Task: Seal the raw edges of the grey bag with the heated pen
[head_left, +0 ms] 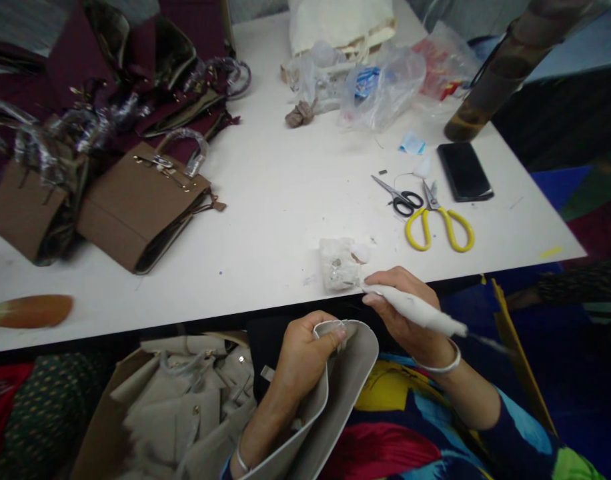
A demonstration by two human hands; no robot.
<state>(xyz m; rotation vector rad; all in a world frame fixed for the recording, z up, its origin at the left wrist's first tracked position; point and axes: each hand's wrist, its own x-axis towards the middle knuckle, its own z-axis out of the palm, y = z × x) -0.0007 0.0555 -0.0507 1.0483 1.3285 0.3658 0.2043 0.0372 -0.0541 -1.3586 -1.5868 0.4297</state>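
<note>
My left hand (310, 353) pinches the upper edge of an open light grey bag (348, 377), which hangs over my lap below the table edge. In my right hand (410, 307) is a white pen-shaped tool (415, 310) with a thin cord trailing from its rear end. Its tip points left and reaches the side of a small whitish block (339, 263) at the table's front edge; whether the two touch I cannot tell. The block looks wrapped and has dark marks on it.
Scissors with yellow handles (451, 230), small black scissors (404, 200) and a black phone (464, 172) lie to the right. Brown bags (140, 207) and maroon bags fill the left. Below the table, a carton holds several beige bags (185, 400). Plastic bags (385, 87) and a bottle (505, 73) stand behind.
</note>
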